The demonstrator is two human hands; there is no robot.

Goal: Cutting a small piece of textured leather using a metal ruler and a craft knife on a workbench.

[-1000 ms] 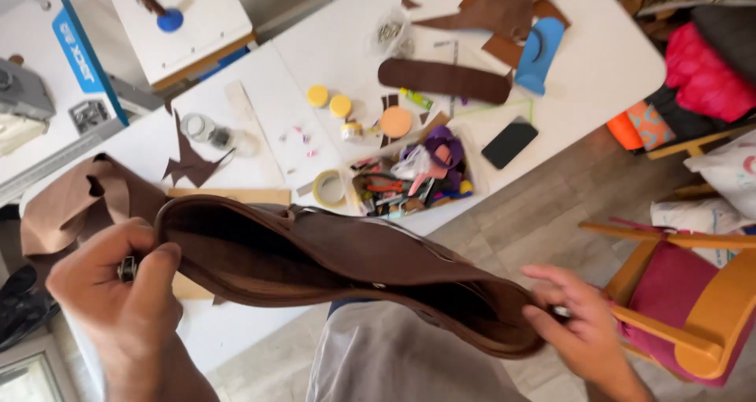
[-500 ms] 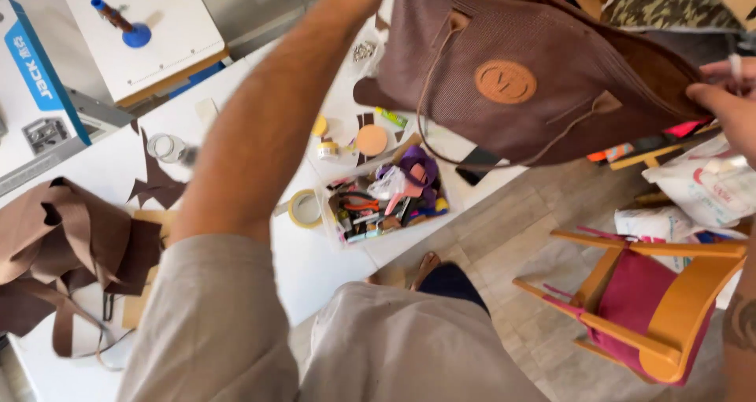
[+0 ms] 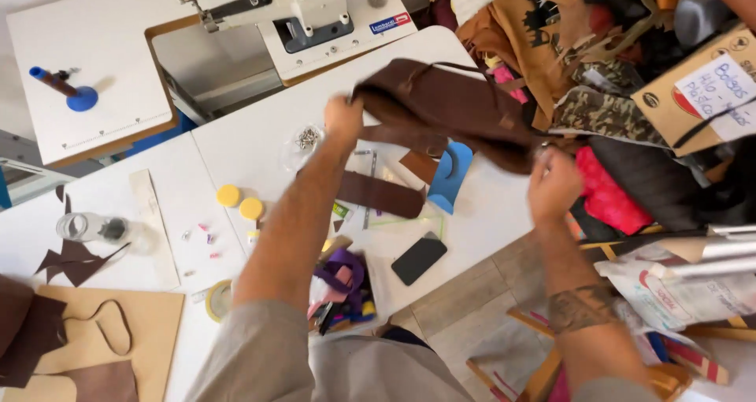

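A brown leather bag (image 3: 449,107) hangs stretched between both my hands above the far right part of the white table (image 3: 252,146). My left hand (image 3: 344,117) grips its left end, arm stretched out across the table. My right hand (image 3: 554,183) holds its right lower edge next to a heap of leather and fabric scraps (image 3: 598,48). Below the bag lie a brown leather strip (image 3: 382,194) and a blue curved template (image 3: 451,175).
A sewing machine (image 3: 291,4) stands at the far edge. On the table: two yellow discs (image 3: 240,201), a black phone (image 3: 419,259), a tray of small tools (image 3: 342,292), tape roll (image 3: 218,298), glass jar (image 3: 90,227), brown leather pieces (image 3: 47,331). A wooden chair (image 3: 551,370) stands at the right.
The bag has swung from close to my body up and away to the far right, over the table's corner. My view has shifted to take in the sewing machine and scrap heap.
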